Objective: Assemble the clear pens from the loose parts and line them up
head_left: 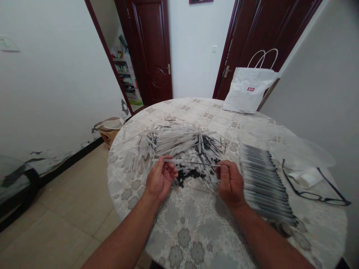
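Note:
My left hand (pixel 160 180) pinches a translucent white pen barrel (pixel 175 160) between thumb and fingers, level above the table. In my right hand (pixel 231 184), thumb and fingertips are closed on the right end of a thin dark pen refill (pixel 204 164). The refill lies in line with the barrel, its left tip at the barrel's right end; whether it is inside I cannot tell. Behind the hands are a heap of white barrels (pixel 174 139), dark refills (pixel 210 145) and small black pieces (pixel 186 175). Right of my right hand lies a row of pens with dark insides (pixel 262 179).
A round table with a patterned tablecloth (pixel 183 237) carries everything. Black-framed glasses (pixel 310 195) and a crumpled white tissue or wrapper (pixel 307 178) lie at the right, near a clear plastic sheet (pixel 314 151). A white paper bag (pixel 246 91) stands at the back edge.

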`<control>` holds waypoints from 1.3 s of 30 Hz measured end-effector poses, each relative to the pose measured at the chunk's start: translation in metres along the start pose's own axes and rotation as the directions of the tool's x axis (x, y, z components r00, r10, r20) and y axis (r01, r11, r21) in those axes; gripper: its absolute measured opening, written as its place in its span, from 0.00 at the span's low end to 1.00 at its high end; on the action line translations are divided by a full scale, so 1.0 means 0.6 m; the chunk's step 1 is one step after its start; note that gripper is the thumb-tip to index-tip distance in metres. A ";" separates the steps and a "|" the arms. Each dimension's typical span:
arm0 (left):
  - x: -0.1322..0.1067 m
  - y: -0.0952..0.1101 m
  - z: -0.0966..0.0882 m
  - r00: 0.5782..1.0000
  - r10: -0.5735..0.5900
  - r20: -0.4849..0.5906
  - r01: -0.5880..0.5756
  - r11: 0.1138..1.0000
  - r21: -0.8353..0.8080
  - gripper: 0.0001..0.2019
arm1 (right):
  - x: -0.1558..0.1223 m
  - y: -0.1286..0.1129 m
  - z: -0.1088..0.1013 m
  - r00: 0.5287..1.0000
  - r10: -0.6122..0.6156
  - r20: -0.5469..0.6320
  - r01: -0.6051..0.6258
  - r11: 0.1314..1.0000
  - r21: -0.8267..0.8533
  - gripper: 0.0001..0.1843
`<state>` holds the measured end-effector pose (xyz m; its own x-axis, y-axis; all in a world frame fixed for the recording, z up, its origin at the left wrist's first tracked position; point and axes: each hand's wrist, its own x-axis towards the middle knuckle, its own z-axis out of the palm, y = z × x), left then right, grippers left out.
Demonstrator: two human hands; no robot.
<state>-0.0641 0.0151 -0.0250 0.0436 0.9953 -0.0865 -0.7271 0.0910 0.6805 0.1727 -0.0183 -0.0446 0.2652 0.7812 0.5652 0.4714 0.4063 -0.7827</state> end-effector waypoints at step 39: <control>-0.045 -0.014 0.006 0.834 -0.458 0.307 0.341 0.866 0.365 0.14 | 0.000 -0.040 0.006 0.723 0.009 0.691 -0.214 0.954 0.212 0.11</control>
<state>-0.0566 -0.0123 -0.0259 0.5797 0.7989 -0.1605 -0.3653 0.4308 0.8252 0.1582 -0.0264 -0.0270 -0.3851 0.8959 0.2217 0.2149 0.3207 -0.9225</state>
